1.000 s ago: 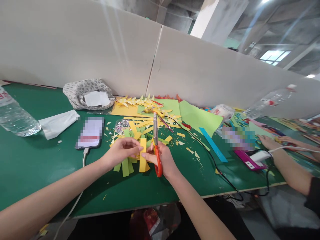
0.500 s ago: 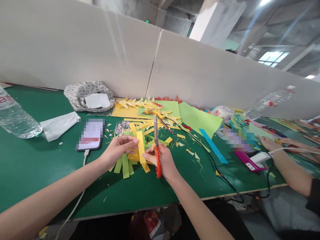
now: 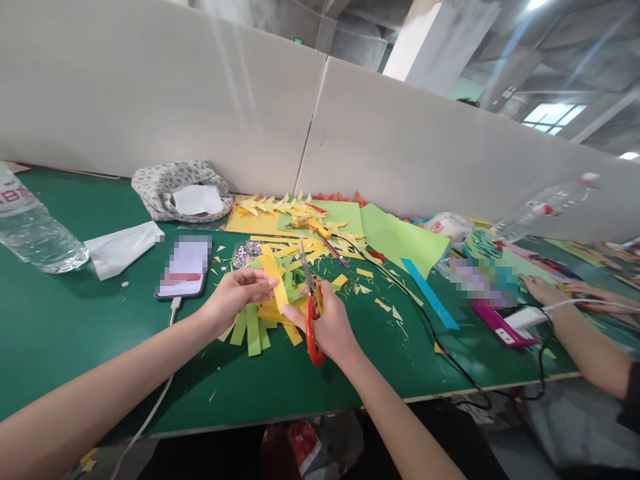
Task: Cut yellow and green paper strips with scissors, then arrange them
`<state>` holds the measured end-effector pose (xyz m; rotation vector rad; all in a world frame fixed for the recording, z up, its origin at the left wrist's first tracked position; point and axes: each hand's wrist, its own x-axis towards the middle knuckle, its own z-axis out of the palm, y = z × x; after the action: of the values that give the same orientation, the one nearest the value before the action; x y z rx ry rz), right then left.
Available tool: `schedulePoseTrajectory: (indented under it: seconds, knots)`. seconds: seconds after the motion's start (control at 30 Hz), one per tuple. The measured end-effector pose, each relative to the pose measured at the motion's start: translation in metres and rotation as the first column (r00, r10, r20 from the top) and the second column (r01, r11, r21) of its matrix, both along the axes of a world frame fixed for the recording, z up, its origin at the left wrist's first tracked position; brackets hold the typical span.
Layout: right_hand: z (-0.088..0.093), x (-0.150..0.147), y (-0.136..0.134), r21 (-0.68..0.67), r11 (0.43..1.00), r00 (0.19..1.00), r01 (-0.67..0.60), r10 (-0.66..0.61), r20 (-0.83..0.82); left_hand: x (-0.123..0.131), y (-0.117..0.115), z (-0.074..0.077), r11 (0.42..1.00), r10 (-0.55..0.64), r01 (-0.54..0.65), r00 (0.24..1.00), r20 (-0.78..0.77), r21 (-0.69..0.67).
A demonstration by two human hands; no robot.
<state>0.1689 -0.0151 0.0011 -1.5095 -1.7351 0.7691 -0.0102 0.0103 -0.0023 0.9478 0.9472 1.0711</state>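
Note:
My left hand (image 3: pixel 246 293) pinches a yellow paper strip (image 3: pixel 276 277) between thumb and fingers. Scissors with orange handles (image 3: pixel 311 327) rest in my right hand (image 3: pixel 331 320), their blades pointing away from me and up. The right thumb touches the lower end of the same strip. Beneath both hands lies a loose pile of green paper strips (image 3: pixel 253 333) and yellow ones, partly hidden by the fingers. A yellow glue gun (image 3: pixel 315 225) lies just behind the pile, its black cord running to the right.
On the left stand a water bottle (image 3: pixel 37 223), a white tissue (image 3: pixel 124 248) and a charging phone (image 3: pixel 185 267). Green paper sheets (image 3: pixel 400 240), a blue strip (image 3: pixel 429 293) and a magenta power strip (image 3: pixel 503 325) lie right. Another person's hand (image 3: pixel 543 293) is beyond.
The scissors have tilted to the left at the tips, and their handles sit lower and slightly left. The yellow strip now leans more to the left at its top.

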Motion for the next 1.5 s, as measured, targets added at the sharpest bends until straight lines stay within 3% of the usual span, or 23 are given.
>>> schedulePoseTrajectory:
  seconds: [0.1, 0.2, 0.43, 0.73, 1.23, 1.4, 1.5]
  knots:
    - [0.0022, 0.0006, -0.0016, 0.175, 0.985, 0.958, 0.014, -0.063, 0.281, -0.0019, 0.0017, 0.0011, 0.999, 0.041, -0.040, 0.997, 0.068, -0.018]
    - [0.0004, 0.0003, -0.0019, 0.256, 0.966, 0.916, -0.037, -0.069, 0.395, -0.0019, 0.0014, 0.0018, 0.999, 0.039, -0.037, 0.996, 0.086, -0.020]
    - [-0.0004, -0.0012, -0.0025, 0.236, 0.969, 0.902, -0.080, -0.031, 0.432, 0.0006, -0.0008, 0.0014, 0.999, -0.042, 0.044, 0.993, 0.108, -0.015]
    - [0.0010, -0.0007, -0.0030, 0.235, 0.969, 0.909, -0.078, -0.028, 0.417, -0.0010, 0.0013, -0.0023, 0.996, -0.064, 0.071, 0.990, 0.126, -0.051]
    - [-0.0030, -0.0019, -0.0012, 0.282, 0.958, 0.947, -0.057, -0.038, 0.320, -0.0002, 0.0000, 0.0014, 0.994, -0.091, 0.099, 0.984, 0.154, -0.048]
    - [-0.0005, 0.0018, 0.0014, 0.180, 0.983, 0.990, 0.030, -0.054, 0.129, -0.0017, 0.0005, 0.0019, 0.997, -0.054, 0.066, 0.975, 0.215, -0.051]
    - [0.0012, 0.0065, 0.0052, 0.049, 0.995, 0.993, 0.092, -0.088, -0.076, -0.0019, 0.0001, 0.0025, 0.994, -0.091, 0.097, 0.989, 0.115, -0.049]
